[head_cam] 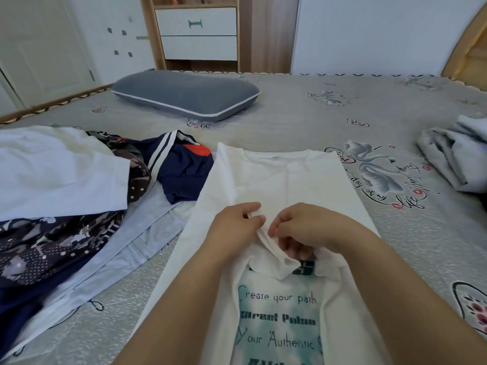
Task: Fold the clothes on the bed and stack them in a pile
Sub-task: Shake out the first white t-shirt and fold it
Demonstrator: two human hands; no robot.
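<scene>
I have both my left hand (237, 227) and right hand (303, 230) pinching a fold of the white shirt (276, 175); left of it, the clothes heap (79, 193) remains unfolded.

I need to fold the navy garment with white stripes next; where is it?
The navy striped garment lies left of centre, between the white T-shirt and the patterned clothes.

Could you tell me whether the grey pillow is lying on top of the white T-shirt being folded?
No, the grey pillow lies far up the bed, well apart from the white T-shirt that both hands are gripping.
</scene>
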